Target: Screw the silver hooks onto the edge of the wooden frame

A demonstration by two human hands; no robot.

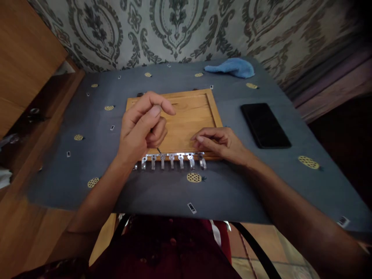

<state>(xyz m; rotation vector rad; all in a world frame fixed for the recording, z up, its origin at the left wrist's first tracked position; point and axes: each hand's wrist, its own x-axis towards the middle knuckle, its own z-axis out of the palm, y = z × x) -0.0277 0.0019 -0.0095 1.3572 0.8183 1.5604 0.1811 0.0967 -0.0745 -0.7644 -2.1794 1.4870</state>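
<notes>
A shallow wooden frame with a raised rim (214, 112) lies on the table, a row of silver metal hooks (171, 159) along its front edge. Over its left part is my left hand (143, 124), with fingers curled in and the index finger arched past the thumb. Whether anything sits inside those fingers is hidden. A thin dark piece (158, 150) shows just below that hand, at the hook row. My right hand (222, 143) rests at the frame's front right corner, thumb and fingertips drawn together; anything between them is too small to make out.
The table has a grey cloth (162, 193) with pineapple prints. A black phone (265, 124) lies to the right, and a crumpled blue cloth (232, 68) at the back right. A wooden cabinet (29, 50) stands left; a patterned wall (177, 31) rises behind.
</notes>
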